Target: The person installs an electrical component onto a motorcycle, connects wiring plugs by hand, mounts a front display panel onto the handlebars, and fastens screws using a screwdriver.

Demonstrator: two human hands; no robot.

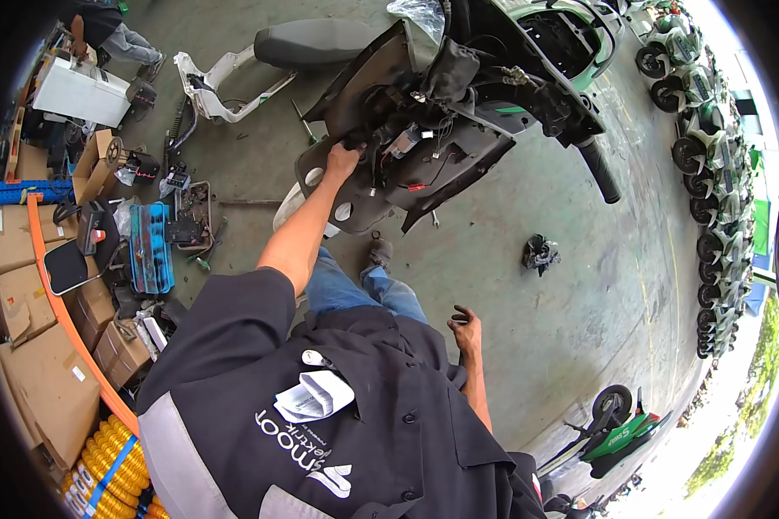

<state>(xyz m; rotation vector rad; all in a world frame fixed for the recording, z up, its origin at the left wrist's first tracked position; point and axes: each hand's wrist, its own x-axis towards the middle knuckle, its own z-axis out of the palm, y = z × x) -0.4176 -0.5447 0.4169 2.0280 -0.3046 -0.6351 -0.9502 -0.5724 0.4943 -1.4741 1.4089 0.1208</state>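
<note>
My left hand reaches forward to the dark inner body of a partly disassembled scooter. Its fingers are closed at the edge of a black panel; what they hold is too small and dark to tell. Just right of it are loose wires, a silver cylindrical part and a red connector. My right hand hangs low beside my body, fingers apart and holding nothing. The scooter's black handlebar grip points down to the right.
A grey seat and white frame piece lie beyond. Leftward are a blue tool case, cardboard boxes and another person. A black bundle lies on the floor, with a green scooter below right and parked scooters rightward.
</note>
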